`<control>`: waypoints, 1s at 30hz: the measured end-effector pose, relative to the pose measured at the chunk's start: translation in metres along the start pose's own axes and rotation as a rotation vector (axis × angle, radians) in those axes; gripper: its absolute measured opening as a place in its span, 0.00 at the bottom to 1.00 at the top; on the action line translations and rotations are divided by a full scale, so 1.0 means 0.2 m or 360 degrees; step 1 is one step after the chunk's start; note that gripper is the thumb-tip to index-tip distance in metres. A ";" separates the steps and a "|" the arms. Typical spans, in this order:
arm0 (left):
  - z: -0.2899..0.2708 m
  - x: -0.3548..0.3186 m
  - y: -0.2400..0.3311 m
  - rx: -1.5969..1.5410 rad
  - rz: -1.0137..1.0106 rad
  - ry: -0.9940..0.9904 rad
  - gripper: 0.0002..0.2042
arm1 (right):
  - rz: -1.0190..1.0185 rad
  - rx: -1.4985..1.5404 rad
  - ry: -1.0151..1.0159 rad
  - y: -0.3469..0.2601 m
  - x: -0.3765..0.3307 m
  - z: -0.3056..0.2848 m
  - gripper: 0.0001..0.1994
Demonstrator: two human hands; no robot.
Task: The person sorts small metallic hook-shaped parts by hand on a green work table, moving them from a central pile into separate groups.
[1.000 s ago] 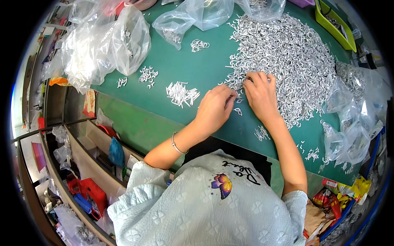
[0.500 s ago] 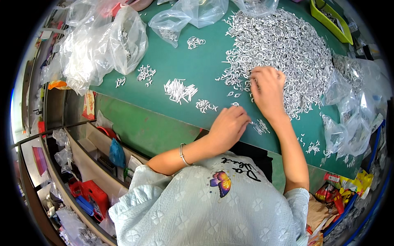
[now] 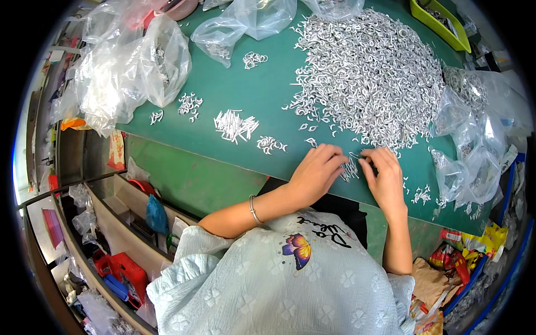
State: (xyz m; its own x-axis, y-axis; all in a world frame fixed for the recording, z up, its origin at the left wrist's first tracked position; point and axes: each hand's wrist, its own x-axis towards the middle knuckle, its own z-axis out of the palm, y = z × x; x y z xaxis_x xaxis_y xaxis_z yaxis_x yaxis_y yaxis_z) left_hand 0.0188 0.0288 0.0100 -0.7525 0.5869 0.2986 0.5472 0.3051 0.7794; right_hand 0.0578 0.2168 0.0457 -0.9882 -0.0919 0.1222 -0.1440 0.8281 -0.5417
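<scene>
A large heap of small silver-coloured metal pieces [image 3: 368,78], many of them ring- or hook-shaped, covers the right part of the green table [image 3: 234,84]. My left hand [image 3: 318,173] is at the near table edge, fingers curled and bent together, tips slightly blurred. To its right, by the heap's near edge, my right hand [image 3: 385,176] has thumb and fingers drawn in. What either hand pinches is too small or hidden to make out. Between them lies a little pile of thin elongated metal pieces [image 3: 350,169]. A few loose pointed-oval pieces [image 3: 307,127] lie beyond my left hand.
Small sorted piles sit leftward: straight silver sticks [image 3: 235,125], curved pieces [image 3: 271,145], crescents [image 3: 190,105] and rings [image 3: 254,60]. Clear plastic bags [image 3: 128,67] stand at the left; others [image 3: 474,151] lie right. A yellow-green tray [image 3: 441,25] is far right. Open drawers [image 3: 134,223] are below left.
My right hand has left the heap and come toward me, beside the little pile of thin pieces. My left hand has stayed near that pile. The whole view has shifted slightly.
</scene>
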 end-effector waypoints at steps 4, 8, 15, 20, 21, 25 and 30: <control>-0.11 0.07 -0.08 0.0281 -0.0031 0.0182 0.14 | 0.0012 0.0028 -0.0041 -0.01 0.02 0.06 0.04; -0.23 0.18 -0.22 0.0593 -0.0054 0.0122 0.14 | -0.0067 0.0157 -0.0038 0.00 0.15 0.04 0.05; -0.22 0.25 -0.31 0.0803 0.0005 -0.0073 0.08 | -0.0313 -0.0139 0.0463 0.01 0.58 0.24 0.12; -0.25 0.26 -0.30 0.0519 -0.0037 0.0074 0.05 | -0.0356 -0.0558 0.0205 0.00 0.65 0.27 0.11; -0.27 0.25 -0.30 0.0492 -0.0076 0.0151 0.06 | -0.0395 -0.0566 0.0231 -0.01 0.64 0.25 0.09; -0.39 0.27 -0.34 0.0102 -0.0398 0.0347 0.08 | -0.0313 -0.0368 0.0268 0.04 0.60 0.19 0.05; -0.42 0.29 -0.33 -0.0147 -0.0557 0.0313 0.11 | 0.0029 0.0090 0.0244 0.02 0.53 0.09 0.04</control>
State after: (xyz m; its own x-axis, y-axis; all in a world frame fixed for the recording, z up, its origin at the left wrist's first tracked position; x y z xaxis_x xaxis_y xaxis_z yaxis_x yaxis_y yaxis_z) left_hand -0.0914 -0.0213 0.0224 -0.9480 0.3026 0.0989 0.2170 0.3870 0.8962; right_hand -0.0484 0.2014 0.0414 -0.9720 0.0118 0.2349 -0.1330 0.7960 -0.5905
